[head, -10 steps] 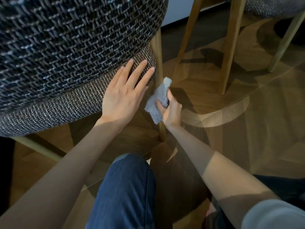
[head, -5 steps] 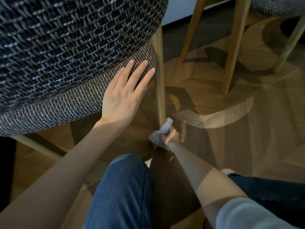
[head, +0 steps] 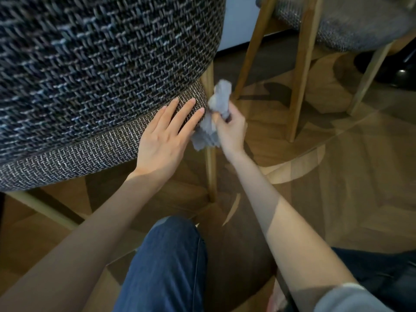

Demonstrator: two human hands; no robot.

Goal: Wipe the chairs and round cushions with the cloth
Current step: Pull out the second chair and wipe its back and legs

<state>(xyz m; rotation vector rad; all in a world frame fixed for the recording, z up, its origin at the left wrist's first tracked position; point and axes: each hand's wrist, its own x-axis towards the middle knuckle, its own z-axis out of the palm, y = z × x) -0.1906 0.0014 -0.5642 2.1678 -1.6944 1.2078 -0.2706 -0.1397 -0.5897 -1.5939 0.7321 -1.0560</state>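
A chair with a dark woven round cushion (head: 94,64) on a grey tweed seat (head: 78,158) fills the upper left. My left hand (head: 166,136) lies flat with straight fingers against the seat's rim. My right hand (head: 229,129) grips a crumpled grey cloth (head: 216,111) wrapped around the upper part of the chair's wooden front leg (head: 211,172), just under the seat edge. The leg behind the cloth is hidden.
A second chair with a grey tweed seat (head: 351,25) and light wooden legs (head: 301,70) stands at the upper right. Wooden parquet floor (head: 337,188) lies all around. My knee in blue jeans (head: 166,262) is at the bottom centre.
My right hand has slid the cloth from the bottom of the front leg back up to just below the seat. My left hand has stayed on the seat rim.
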